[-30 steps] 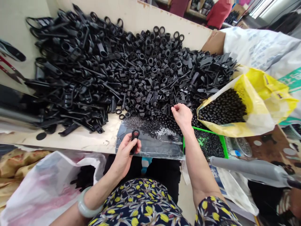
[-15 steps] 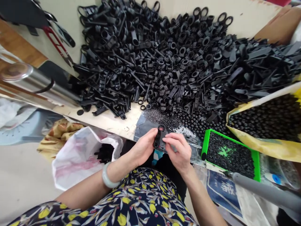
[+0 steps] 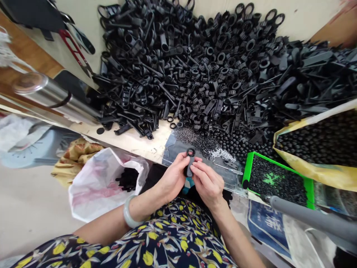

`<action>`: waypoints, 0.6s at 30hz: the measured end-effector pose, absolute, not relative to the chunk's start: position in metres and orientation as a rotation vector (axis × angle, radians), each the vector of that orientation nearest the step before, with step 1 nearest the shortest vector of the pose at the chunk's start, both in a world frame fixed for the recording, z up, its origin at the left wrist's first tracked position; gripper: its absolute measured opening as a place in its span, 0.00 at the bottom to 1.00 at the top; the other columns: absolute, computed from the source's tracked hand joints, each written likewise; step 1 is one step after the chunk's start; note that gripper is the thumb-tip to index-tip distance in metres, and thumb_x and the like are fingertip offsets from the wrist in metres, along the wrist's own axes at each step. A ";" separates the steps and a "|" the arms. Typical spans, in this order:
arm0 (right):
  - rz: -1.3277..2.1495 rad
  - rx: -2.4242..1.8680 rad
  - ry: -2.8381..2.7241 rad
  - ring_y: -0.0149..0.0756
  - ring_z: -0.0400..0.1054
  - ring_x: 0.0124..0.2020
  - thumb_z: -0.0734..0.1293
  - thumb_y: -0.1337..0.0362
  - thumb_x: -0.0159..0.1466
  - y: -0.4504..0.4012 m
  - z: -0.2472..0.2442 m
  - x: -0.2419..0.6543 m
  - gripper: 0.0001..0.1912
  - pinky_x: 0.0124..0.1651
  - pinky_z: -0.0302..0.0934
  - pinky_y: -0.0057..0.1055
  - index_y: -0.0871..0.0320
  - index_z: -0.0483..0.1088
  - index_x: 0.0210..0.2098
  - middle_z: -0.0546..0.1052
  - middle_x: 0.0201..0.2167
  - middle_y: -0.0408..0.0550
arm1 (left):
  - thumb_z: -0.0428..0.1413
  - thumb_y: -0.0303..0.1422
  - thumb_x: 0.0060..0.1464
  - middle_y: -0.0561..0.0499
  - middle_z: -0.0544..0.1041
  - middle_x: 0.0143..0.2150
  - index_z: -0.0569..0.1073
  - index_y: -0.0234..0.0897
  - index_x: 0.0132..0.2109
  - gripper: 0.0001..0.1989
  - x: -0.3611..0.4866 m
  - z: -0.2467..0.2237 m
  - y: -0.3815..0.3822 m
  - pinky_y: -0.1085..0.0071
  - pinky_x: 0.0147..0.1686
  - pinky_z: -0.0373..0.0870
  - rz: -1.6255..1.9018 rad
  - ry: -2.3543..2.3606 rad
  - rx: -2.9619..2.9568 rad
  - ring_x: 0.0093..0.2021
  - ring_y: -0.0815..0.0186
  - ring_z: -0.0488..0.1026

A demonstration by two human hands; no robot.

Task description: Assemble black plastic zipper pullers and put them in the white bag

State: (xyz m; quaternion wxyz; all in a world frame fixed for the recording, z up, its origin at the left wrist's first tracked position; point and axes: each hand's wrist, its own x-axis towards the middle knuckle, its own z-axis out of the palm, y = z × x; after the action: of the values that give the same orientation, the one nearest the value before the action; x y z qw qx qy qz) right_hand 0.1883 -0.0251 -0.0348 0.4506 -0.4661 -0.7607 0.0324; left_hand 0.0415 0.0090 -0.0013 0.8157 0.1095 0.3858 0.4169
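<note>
Between both hands, near my lap, is a small black plastic part [image 3: 190, 163] with a ring at its upper end and a flat, elongated body. My left hand [image 3: 174, 178] grips it from the left, the thumb lying across its face. From the right, my right hand [image 3: 208, 183] pinches the lower body, fingers curled in. Fingers cover parts of its sides. Just beyond the hands, small silver pins [image 3: 221, 153] lie heaped on a dark blue sheet [image 3: 170, 152]. A thin, clear-handled tool [image 3: 230, 169] rests to their right.
Black plastic parts [image 3: 178, 70] form a large heap across the table. A green tray [image 3: 249, 173] of tiny black pieces stands right, beside a yellow-edged sack [image 3: 295, 158] of black beads. A steel cylinder [image 3: 58, 98] lies left, above a white bag [image 3: 92, 186]. A grey bar [image 3: 306, 216] juts in right.
My right fingers have closed in on the black part, which now shows its flat face and upright ring. The whole view has shifted slightly, with the surroundings appearing farther right.
</note>
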 end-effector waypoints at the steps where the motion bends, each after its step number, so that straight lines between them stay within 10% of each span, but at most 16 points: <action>1: 0.088 -1.158 -1.878 0.42 0.81 0.51 0.70 0.76 0.66 -0.025 -0.036 0.188 0.26 0.56 0.78 0.37 0.49 0.74 0.61 0.84 0.49 0.49 | 0.64 0.36 0.60 0.49 0.80 0.48 0.72 0.40 0.45 0.10 0.041 -0.001 0.009 0.71 0.54 0.71 0.897 0.833 0.253 0.51 0.66 0.76; 18: 0.062 -1.129 -1.912 0.42 0.80 0.53 0.70 0.76 0.67 -0.032 -0.038 0.193 0.28 0.60 0.78 0.44 0.49 0.71 0.64 0.84 0.51 0.49 | 0.66 0.35 0.58 0.52 0.80 0.47 0.71 0.42 0.45 0.13 0.048 -0.006 0.001 0.72 0.55 0.72 0.929 0.771 0.210 0.52 0.67 0.77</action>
State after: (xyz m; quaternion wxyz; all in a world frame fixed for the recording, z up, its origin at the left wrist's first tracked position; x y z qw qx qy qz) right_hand 0.1932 -0.0320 -0.0379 0.4440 -0.4555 -0.7712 0.0250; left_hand 0.0477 0.0013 -0.0057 0.8180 0.0986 0.3620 0.4360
